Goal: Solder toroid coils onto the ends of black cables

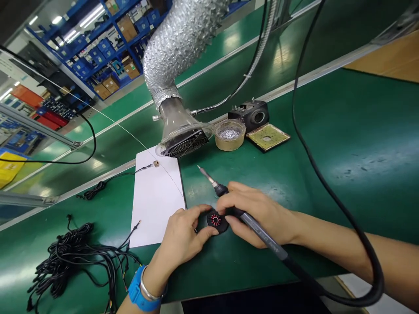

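Observation:
A soldering iron (262,233) with a grey and black handle lies in my right hand (258,211), its metal tip pointing up and left, away from the part below. A small round black part (217,221) with a ring of red windings rests low over the green bench. My left hand (186,233) holds this part at its left edge, thumb below and forefinger above. The fingertips of my right hand touch its right side. A blue band and a silver bangle circle my left wrist.
A fume hood (180,126) on a silver duct hangs above. Behind stand a tub of metal shavings (229,135), an iron stand (252,114) and a sponge tray (268,136). Black cables (72,257) and a white sheet (157,200) lie left; the iron's cord loops right.

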Demonstrator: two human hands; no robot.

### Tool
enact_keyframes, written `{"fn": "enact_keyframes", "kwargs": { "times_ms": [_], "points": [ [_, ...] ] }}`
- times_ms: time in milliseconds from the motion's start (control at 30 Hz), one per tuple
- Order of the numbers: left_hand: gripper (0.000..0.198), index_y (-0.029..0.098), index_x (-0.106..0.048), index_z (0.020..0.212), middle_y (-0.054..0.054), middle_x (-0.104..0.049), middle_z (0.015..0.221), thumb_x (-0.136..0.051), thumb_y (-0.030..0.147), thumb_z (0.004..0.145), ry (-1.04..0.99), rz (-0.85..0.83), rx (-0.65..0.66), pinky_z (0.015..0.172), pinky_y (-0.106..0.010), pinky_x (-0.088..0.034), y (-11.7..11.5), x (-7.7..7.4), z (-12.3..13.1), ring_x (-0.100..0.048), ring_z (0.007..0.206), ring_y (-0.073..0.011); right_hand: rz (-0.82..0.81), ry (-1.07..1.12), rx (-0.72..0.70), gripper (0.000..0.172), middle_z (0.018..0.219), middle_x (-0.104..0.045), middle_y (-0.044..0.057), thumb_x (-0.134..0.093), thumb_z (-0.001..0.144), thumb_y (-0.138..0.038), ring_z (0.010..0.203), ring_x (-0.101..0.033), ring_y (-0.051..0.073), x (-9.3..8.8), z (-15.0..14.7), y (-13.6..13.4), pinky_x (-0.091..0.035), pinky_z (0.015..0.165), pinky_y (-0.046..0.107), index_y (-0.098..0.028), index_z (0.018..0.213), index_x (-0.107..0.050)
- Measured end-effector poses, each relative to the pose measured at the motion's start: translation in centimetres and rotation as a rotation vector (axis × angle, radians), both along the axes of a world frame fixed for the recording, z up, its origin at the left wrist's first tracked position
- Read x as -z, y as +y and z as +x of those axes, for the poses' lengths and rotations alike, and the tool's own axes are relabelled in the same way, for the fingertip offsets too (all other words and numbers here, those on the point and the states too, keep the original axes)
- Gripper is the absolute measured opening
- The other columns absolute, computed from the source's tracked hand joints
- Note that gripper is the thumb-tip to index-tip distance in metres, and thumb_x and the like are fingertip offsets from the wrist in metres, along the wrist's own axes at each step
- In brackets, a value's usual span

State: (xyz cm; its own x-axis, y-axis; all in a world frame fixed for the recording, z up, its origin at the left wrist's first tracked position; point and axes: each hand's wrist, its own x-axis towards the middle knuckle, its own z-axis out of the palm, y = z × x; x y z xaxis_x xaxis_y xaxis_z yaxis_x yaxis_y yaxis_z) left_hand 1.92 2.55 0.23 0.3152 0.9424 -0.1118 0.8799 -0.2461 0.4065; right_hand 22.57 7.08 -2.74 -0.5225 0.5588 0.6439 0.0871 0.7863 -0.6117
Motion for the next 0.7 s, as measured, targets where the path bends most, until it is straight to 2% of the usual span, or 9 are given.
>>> {"fn": "enact_keyframes", "kwargs": {
  "times_ms": [100, 200, 267, 467, 600, 700],
  "points": [
    [0.028, 0.021, -0.062, 0.115, 0.005, -0.057, 0.058, -0.061, 0.025, 0.088, 0.009, 0.167, 0.11, 0.059, -0.027, -0.035, -0.1, 0.1, -1.0, -0.052, 0.055, -0.0138, 0.074, 0.038, -0.034, 0.024, 0.072, -0.056, -0.001, -0.045, 0.08, -0.003, 0.063, -0.042, 0.013, 0.6, -0.8, -0.5, -0.038, 0.063, 0.027, -0.019, 0.097, -0.052],
    [0.015, 0.021, -0.064, 0.102, 0.003, -0.063, 0.062, -0.054, 0.019, 0.091, 0.005, 0.308, 0.226, 0.06, -0.028, -0.033, -0.3, 0.5, -1.7, -0.055, 0.056, -0.0123, 0.159, -0.007, -0.026, 0.02, 0.07, -0.054, 0.0, -0.044, 0.086, -0.006, 0.064, -0.04, 0.015, 1.3, -1.4, -0.9, -0.037, 0.065, 0.029, -0.019, 0.099, -0.053],
    [0.013, 0.021, -0.064, 0.095, 0.003, -0.064, 0.063, -0.051, 0.017, 0.092, 0.021, 0.365, 0.253, 0.059, -0.029, -0.031, -0.4, 0.8, -1.8, -0.056, 0.056, -0.0123, 0.202, -0.059, 0.004, 0.017, 0.068, -0.052, 0.0, -0.042, 0.09, -0.01, 0.064, -0.038, 0.015, 1.6, -1.6, -1.1, -0.035, 0.063, 0.029, -0.018, 0.095, -0.056],
    [0.012, 0.018, -0.058, 0.082, 0.002, -0.062, 0.061, -0.05, 0.016, 0.091, 0.033, 0.448, 0.215, 0.057, -0.029, -0.031, -0.8, 1.4, -1.0, -0.054, 0.053, -0.0128, 0.264, -0.194, 0.098, 0.025, 0.063, -0.045, 0.002, -0.039, 0.091, -0.008, 0.065, -0.033, 0.017, 1.1, -1.8, -1.6, -0.029, 0.058, 0.029, -0.017, 0.086, -0.062],
    [0.024, 0.02, -0.05, 0.065, 0.001, -0.053, 0.052, -0.05, 0.018, 0.088, 0.088, 0.558, 0.099, 0.053, -0.03, -0.029, -1.7, 2.0, 0.3, -0.048, 0.049, -0.0148, 0.265, -0.255, 0.167, 0.025, 0.063, -0.043, 0.002, -0.041, 0.092, -0.01, 0.065, -0.034, 0.017, 1.0, -2.3, -2.3, -0.028, 0.056, 0.03, -0.017, 0.087, -0.064],
    [0.024, 0.02, -0.052, 0.064, 0.001, -0.051, 0.051, -0.05, 0.017, 0.088, 0.097, 0.572, 0.032, 0.052, -0.029, -0.029, -2.0, 2.1, 0.7, -0.047, 0.049, -0.0146, 0.264, -0.231, 0.188, 0.022, 0.064, -0.043, 0.001, -0.042, 0.09, -0.01, 0.063, -0.035, 0.017, 1.0, -2.3, -2.3, -0.031, 0.057, 0.03, -0.018, 0.093, -0.063]
  ]
}}
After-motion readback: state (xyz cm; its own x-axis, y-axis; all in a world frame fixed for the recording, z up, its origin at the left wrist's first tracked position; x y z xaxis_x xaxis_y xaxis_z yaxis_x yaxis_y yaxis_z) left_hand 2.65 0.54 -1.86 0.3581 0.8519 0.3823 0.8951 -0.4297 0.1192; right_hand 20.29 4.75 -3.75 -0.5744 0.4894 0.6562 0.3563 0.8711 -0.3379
